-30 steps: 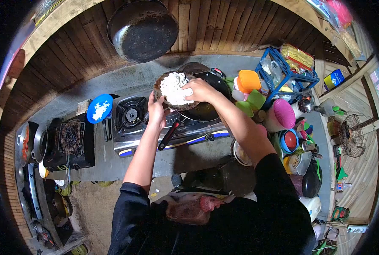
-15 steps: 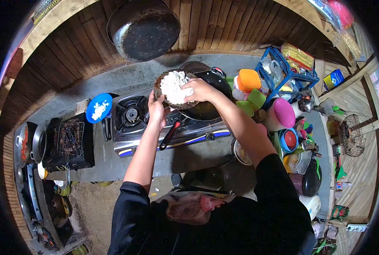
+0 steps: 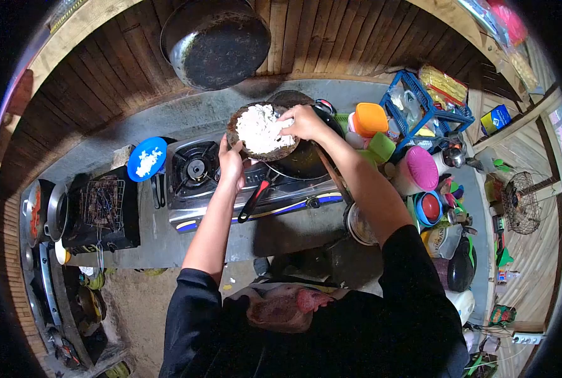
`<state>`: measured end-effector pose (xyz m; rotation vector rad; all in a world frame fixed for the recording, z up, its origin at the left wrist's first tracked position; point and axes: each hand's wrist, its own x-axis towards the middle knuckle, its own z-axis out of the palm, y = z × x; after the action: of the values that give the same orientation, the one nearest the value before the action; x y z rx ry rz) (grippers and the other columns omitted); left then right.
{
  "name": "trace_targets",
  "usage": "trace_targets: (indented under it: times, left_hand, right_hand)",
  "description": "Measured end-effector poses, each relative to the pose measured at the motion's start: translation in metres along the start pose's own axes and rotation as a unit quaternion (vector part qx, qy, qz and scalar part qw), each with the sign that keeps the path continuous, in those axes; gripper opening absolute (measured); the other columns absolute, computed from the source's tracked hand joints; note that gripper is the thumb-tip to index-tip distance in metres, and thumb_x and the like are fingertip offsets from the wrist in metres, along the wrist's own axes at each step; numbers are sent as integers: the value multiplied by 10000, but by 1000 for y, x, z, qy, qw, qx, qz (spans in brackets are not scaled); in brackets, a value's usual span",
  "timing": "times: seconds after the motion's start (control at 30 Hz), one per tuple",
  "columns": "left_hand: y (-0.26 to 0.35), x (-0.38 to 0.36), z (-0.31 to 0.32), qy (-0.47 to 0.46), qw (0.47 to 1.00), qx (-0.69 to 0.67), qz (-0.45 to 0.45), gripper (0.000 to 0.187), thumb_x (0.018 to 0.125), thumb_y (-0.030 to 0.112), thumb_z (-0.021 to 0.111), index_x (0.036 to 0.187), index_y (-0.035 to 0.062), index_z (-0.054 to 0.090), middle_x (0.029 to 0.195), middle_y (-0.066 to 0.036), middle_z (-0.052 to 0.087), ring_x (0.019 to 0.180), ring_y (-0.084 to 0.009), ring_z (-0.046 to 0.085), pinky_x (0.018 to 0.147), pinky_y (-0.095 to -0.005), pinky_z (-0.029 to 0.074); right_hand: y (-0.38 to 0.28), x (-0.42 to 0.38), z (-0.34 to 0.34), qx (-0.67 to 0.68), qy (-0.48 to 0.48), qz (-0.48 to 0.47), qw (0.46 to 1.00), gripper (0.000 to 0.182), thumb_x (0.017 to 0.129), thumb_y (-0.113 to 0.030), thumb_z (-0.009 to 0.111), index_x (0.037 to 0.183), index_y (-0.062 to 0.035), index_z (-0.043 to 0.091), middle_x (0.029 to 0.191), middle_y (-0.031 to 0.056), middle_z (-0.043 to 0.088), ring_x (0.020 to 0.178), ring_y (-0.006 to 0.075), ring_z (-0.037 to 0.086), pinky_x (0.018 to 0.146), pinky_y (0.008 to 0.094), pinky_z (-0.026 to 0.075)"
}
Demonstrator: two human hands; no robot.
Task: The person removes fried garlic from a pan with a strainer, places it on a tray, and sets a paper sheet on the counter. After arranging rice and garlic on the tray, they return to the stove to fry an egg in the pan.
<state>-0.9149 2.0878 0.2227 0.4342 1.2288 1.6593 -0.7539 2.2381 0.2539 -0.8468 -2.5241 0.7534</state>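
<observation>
A dark round dish (image 3: 239, 117) heaped with white floury pieces (image 3: 260, 130) is held above the stove (image 3: 186, 205). My left hand (image 3: 231, 162) grips the dish's lower left rim. My right hand (image 3: 303, 124) reaches in from the right, its fingers closed at the right edge of the white pieces; whether they pinch any is too small to tell. Behind and below the dish, a wok with dark oil (image 3: 303, 165) sits on the right burner, partly hidden by the dish and my right arm. A red-and-black handle (image 3: 254, 200) points down over the stove front.
A blue plate (image 3: 157, 147) with white bits lies left of the bare burner (image 3: 196, 169). Farther left is a black grill (image 3: 104, 211). An orange container (image 3: 370, 118), a blue basket (image 3: 408, 113) and a pink-lidded tub (image 3: 417, 168) crowd the right. A large pan (image 3: 221, 50) hangs above.
My right hand has drawn slightly up and to the right, uncovering more of the white pieces. My left hand still holds the dish at nearly the same spot.
</observation>
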Motion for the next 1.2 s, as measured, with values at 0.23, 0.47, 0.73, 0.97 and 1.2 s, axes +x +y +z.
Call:
trace_targets:
  times: [0.23,0.47,0.73,0.97,1.2]
  left_hand:
    - [0,3,-11,4,1000,9,13,478,921,92,388,1380,128,258,1195,-136,515,935,-249,603,607,-384,560]
    - [8,7,-34,33,999,8,43,441,912,97,414,1340,112,308,1154,-127,537,922,-243,607,640,-395,541]
    - [13,6,-40,77,996,-4,34,495,913,79,405,1380,115,245,1190,-153,516,947,-262,601,596,-388,553]
    - [9,4,-41,71,996,-25,43,445,910,77,412,1339,135,311,1185,-134,520,955,-259,598,597,-391,560]
    - [12,3,-38,47,998,-8,41,480,910,74,410,1367,138,280,1195,-143,513,958,-266,595,615,-403,564]
  right_hand:
    - [0,3,-5,104,3,110,988,339,667,-132,772,966,-2,682,818,98,687,655,106,609,621,239,481]
    - [34,-9,-4,190,32,133,972,386,653,-126,784,972,49,655,724,115,667,532,120,602,521,249,473]
    - [58,-32,39,-118,-3,102,988,221,688,-122,668,904,-99,704,870,170,659,855,315,636,820,377,495]
    - [67,-33,55,-157,6,123,980,250,694,-53,614,933,-65,687,945,170,647,911,330,620,847,399,483]
    - [76,-29,46,-157,24,116,981,212,677,-43,615,871,-69,694,939,181,643,900,343,619,836,404,486]
